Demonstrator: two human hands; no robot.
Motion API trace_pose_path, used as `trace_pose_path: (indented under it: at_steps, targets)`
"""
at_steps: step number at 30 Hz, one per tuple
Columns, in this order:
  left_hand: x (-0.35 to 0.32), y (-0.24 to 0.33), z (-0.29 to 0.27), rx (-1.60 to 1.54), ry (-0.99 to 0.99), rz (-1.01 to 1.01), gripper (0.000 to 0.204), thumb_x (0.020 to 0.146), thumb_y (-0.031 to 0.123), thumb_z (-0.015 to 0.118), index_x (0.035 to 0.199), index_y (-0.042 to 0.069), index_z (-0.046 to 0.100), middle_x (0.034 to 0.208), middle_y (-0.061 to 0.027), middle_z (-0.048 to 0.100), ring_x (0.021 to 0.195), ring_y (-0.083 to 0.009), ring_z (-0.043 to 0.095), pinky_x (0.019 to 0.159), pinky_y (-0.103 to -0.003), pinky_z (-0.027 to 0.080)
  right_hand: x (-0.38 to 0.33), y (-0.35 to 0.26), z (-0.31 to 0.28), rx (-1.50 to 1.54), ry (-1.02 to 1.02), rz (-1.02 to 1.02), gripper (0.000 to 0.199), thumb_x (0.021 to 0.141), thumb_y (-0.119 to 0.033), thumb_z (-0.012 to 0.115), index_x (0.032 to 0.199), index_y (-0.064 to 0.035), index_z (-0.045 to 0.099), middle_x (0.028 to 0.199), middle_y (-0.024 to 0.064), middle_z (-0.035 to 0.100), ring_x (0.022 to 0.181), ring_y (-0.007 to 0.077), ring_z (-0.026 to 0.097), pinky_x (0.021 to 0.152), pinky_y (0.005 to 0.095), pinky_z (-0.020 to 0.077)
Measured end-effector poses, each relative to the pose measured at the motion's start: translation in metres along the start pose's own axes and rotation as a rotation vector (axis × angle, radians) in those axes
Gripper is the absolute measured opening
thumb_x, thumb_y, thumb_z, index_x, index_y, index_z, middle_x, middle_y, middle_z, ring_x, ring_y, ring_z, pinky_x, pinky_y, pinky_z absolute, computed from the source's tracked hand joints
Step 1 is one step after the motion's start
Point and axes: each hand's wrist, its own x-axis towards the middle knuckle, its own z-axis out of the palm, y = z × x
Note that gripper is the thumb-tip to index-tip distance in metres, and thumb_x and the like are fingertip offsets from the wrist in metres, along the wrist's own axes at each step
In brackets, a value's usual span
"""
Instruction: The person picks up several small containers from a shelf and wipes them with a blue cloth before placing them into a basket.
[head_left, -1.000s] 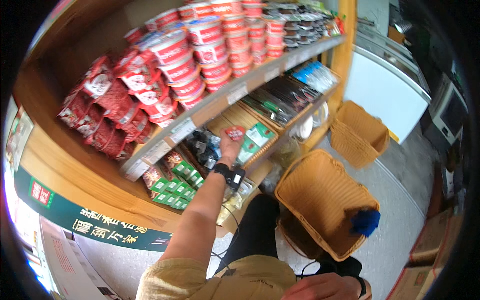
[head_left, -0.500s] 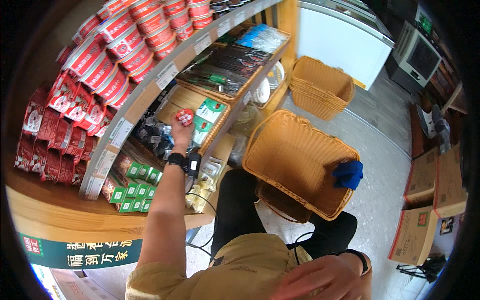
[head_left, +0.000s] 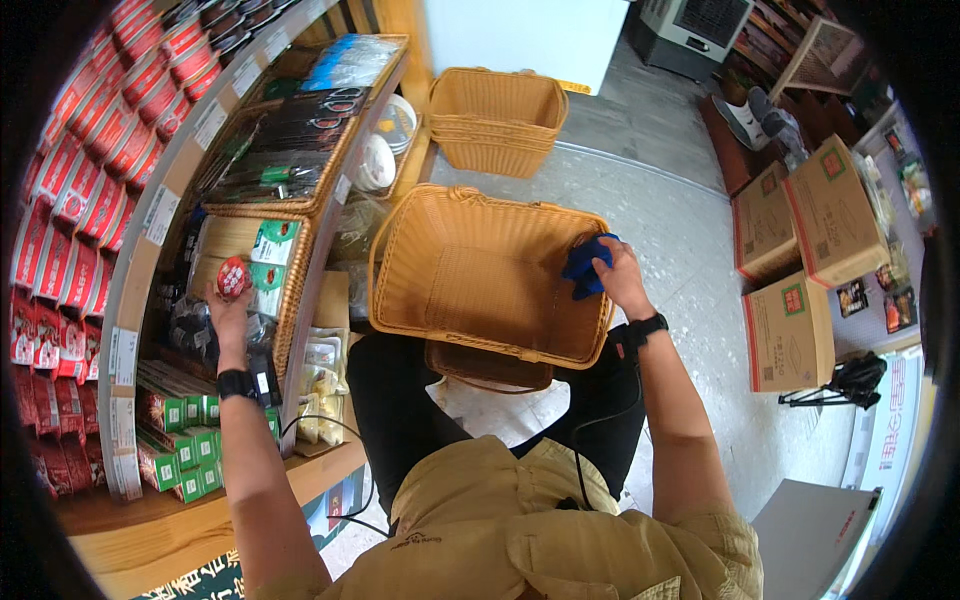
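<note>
Left hand (head_left: 228,312): gripping a small red packet (head_left: 233,278) at the shelf tray (head_left: 290,300), nine o'clock.
Right hand (head_left: 618,278): clutching a blue cloth (head_left: 585,266) on the wicker basket (head_left: 470,275) rim.
Progress: basket empty; packet not yet in.

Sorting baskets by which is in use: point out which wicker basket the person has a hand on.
The large wicker basket over the person's lap: the right hand grasps its rim with a blue cloth. The stacked baskets sit untouched on the floor.

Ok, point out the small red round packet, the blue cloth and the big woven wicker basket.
Small red round packet (head_left: 233,277): head view, middle of its face.
Blue cloth (head_left: 583,262): head view, bunched centre.
Big woven wicker basket (head_left: 470,290): head view, bare inner floor.
</note>
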Motion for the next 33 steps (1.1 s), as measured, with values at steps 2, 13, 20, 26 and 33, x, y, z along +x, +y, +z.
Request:
trace_pose_path:
  at_steps: [2,13,20,26,33]
  targets:
    - [-0.015,0.021,0.010,0.033,0.011,0.037,0.079,0.069,0.000,0.068,0.132,-0.005,0.020,0.121,-0.0160,0.045,0.106,-0.0227,0.048,0.091,-0.029,0.038,-0.003,0.035,0.006,-0.081,0.015,0.103,0.049,0.074,-0.013,0.062,0.119,-0.0046,0.046,0.113,0.0215,0.050,0.105,0.0355,0.048,0.090,0.0403,0.0399]
    - [-0.105,0.086,0.038,-0.142,-0.229,0.175,0.041,0.083,-0.003,0.050,0.122,0.000,0.039,0.098,-0.0054,0.053,0.092,-0.0131,0.050,0.084,-0.024,0.039,-0.014,0.095,0.043,-0.086,0.089,0.422,0.024,0.074,-0.013,0.061,0.092,0.0005,0.053,0.089,0.0231,0.059,0.086,0.0389,0.056,0.076,0.0428,0.0451]
    - [-0.140,0.097,0.071,-0.074,-0.368,0.153,0.033,0.081,-0.004,0.054,0.112,0.002,0.048,0.091,-0.0041,0.057,0.083,-0.0102,0.053,0.076,-0.022,0.044,-0.003,0.064,0.024,-0.011,0.377,0.222,0.014,0.077,-0.013,0.060,0.084,-0.0016,0.055,0.077,0.0177,0.060,0.074,0.0333,0.058,0.068,0.0388,0.0461]
    - [-0.166,0.108,0.125,-0.078,-0.653,0.097,0.031,0.082,0.002,0.057,0.112,0.005,0.049,0.093,-0.0051,0.058,0.087,-0.0121,0.055,0.079,-0.024,0.045,-0.004,-0.035,-0.023,0.415,0.330,0.068,0.011,0.082,-0.011,0.058,0.085,-0.0012,0.053,0.069,0.0079,0.057,0.063,0.0142,0.054,0.059,0.0274,0.0440]
    - [-0.208,0.131,0.199,-0.577,-1.231,-0.767,0.062,0.089,0.053,0.033,0.120,-0.001,0.041,0.114,-0.0120,0.054,0.105,-0.0250,0.053,0.089,-0.038,0.043,-0.055,-0.172,-0.048,0.836,0.029,-0.161,0.012,0.083,-0.010,0.059,0.091,-0.0017,0.054,0.076,0.0028,0.053,0.071,0.0096,0.049,0.064,0.0243,0.0425]
